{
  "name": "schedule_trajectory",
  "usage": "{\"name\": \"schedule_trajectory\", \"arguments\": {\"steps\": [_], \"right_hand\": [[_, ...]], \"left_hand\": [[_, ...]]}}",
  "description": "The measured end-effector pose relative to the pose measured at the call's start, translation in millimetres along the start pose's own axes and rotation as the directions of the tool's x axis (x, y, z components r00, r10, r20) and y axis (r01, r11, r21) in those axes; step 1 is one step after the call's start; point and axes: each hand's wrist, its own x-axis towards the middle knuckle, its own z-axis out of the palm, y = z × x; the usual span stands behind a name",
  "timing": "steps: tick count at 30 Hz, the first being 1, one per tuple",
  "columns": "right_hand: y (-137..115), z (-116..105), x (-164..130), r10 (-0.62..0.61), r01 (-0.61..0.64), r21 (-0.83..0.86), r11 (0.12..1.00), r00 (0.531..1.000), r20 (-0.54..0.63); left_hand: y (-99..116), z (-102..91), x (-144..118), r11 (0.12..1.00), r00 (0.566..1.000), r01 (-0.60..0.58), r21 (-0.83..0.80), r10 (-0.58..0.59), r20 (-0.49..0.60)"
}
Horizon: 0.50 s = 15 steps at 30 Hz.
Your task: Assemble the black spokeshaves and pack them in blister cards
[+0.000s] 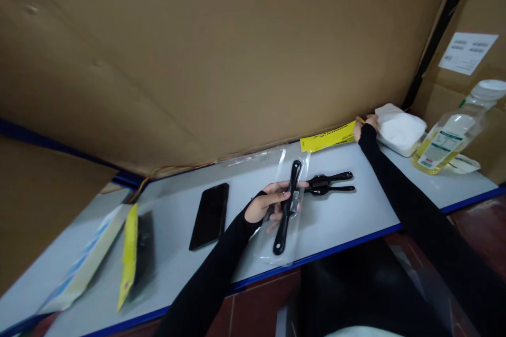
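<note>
1. Two hands are out over the bench (348, 221), both in long black sleeves.
2. Left hand (269, 204) is closed around a black tool (288, 209), thumb on top and fingers curled beneath, grasping it near the middle.
3. That tool sits inside a clear bag (294, 168); it points away from the person, top end near the bag's mouth, bottom end toward the bench's blue front edge.
4. Just to the right lie two more black tools (330, 184), loose on the bench, side by side with their handles pointing right; their near ends lie just beside the bagged one.
5. Right hand (366, 125) is stretched far out to the back of the bench, fingers resting on the right end of a yellow card (328, 137) that lies against the cardboard wall (221, 52). Pinching or only touching? I cannot tell from here.
6. Right beside that hand is a white pack (400, 129), and past it a bottle (450, 139) of yellow liquid with a white cap.
7. Left of the busy hand, a black phone (209, 215) lies flat, screen dark.
8. Far left, another yellow card (128, 255) lies on a dark bag, next to a white and blue packet (85, 260).
</note>
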Motion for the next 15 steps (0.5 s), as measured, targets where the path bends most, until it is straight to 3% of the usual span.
{"name": "schedule_trajectory", "arguments": {"steps": [2,3,4,6,8,10,13,15], "right_hand": [[-16,0,-16,-0.054,0.054,-0.102,0.993,0.999,0.002],[-26,-3,-25,-0.147,0.155,-0.291,0.944,0.988,0.048],[-37,-7,-35,-0.193,0.221,-0.426,0.877,0.975,0.108],[-58,-15,-60,-0.140,0.276,-0.437,0.856,0.938,0.318],[-74,-19,-92,-0.027,0.204,-0.244,0.948,0.817,0.575],[-83,-20,-127,0.109,0.028,-0.182,0.983,0.705,0.701],[-92,-18,-170,0.111,-0.108,-0.058,0.992,0.590,0.799],[-99,-18,-186,0.116,-0.265,0.020,0.964,0.488,0.865]], "left_hand": [[-6,0.9,5,1.000,0.997,-0.016,0.018,0.017,-0.079],[-9,1.9,7,1.000,0.994,-0.017,0.025,0.020,-0.111],[-11,3.5,9,0.999,0.991,-0.020,0.030,0.023,-0.134],[-14,8.2,13,0.998,0.985,-0.030,0.047,0.038,-0.170],[-15,15.1,17,0.995,0.972,-0.056,0.082,0.073,-0.225],[-13,23.8,23,0.987,0.937,-0.095,0.128,0.132,-0.323],[-6,39.6,31,0.954,0.817,-0.180,0.238,0.280,-0.504],[-2,50.8,36,0.903,0.669,-0.200,0.381,0.410,-0.620]]}}
